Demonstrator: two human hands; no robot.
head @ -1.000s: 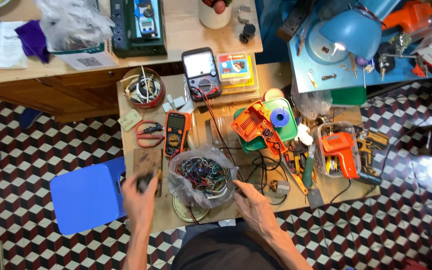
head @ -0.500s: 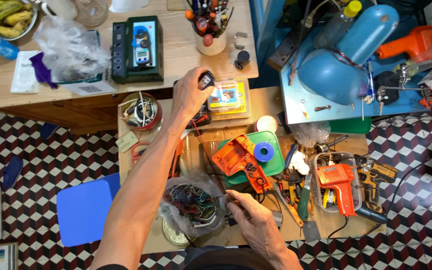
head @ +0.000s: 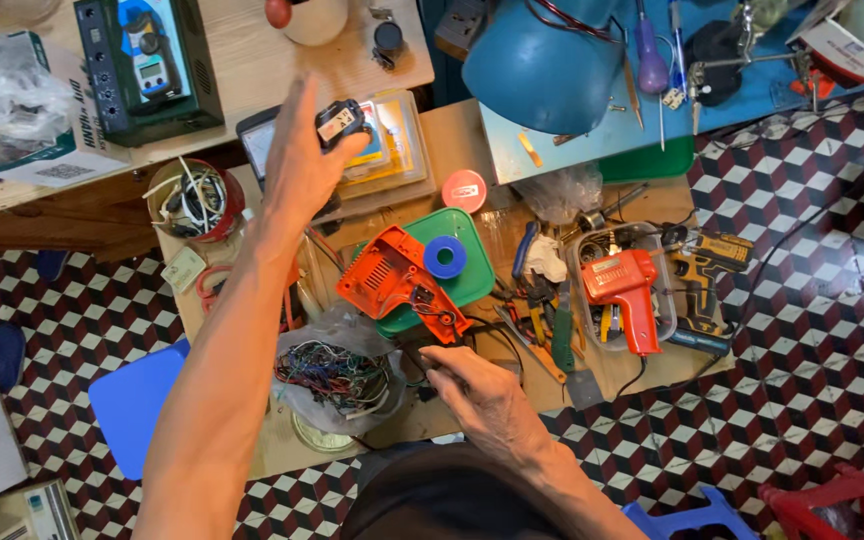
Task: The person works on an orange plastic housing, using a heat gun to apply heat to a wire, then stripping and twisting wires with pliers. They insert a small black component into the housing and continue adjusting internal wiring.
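Over cluttered workbench (head: pixel 552 385), outstretched left hand (head: pixel 302 165) grips black part (head: pixel 337 122).

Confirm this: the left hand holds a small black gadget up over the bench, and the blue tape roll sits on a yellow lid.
Not quite. In the head view the left hand holds the small black gadget, but the blue tape roll sits on a green lid, not yellow.
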